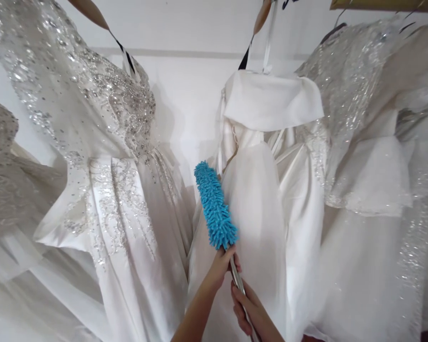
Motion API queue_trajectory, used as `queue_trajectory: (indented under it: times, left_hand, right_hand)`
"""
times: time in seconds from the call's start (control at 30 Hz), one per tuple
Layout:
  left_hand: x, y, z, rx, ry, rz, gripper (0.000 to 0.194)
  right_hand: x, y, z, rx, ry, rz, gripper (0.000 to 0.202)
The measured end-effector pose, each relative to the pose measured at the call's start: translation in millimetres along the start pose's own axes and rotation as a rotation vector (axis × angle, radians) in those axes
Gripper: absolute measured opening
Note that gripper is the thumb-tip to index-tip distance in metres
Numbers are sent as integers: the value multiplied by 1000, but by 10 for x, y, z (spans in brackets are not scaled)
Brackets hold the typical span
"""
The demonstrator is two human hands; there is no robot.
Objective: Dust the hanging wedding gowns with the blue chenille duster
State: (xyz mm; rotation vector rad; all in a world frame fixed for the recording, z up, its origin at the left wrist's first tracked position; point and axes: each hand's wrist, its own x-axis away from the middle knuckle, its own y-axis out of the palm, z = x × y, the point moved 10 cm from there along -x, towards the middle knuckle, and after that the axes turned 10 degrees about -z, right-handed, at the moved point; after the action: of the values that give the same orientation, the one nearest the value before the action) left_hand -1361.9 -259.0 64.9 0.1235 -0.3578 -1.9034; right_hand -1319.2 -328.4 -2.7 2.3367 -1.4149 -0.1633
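Observation:
A blue microfiber duster with a silvery metal handle is held upright, its head tilted to the left. Just below the fluffy head, my left hand is closed around the top of the handle. Lower down, my right hand wraps the same handle. Behind the duster hangs a plain white dress with a wide folded band at its top. To the left is a white dress with beads and sequins. Whether the duster head touches the fabric is hard to tell.
More white gowns hang at the right, one with glittering sheer fabric. Another beaded dress hangs at the far left. A white wall shows behind, with hangers and dark straps at the top.

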Motion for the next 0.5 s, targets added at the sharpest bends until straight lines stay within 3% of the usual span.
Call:
queue_trajectory:
  times: [0.33, 0.5]
  left_hand:
    - [194, -762, -1287, 174, -186, 193, 44]
    - [387, -1049, -1656, 188, -218, 278, 44]
  right_hand:
    - [-136, -87, 1113, 34, 222, 66, 61]
    - [-216, -92, 1417, 142, 232, 50, 61]
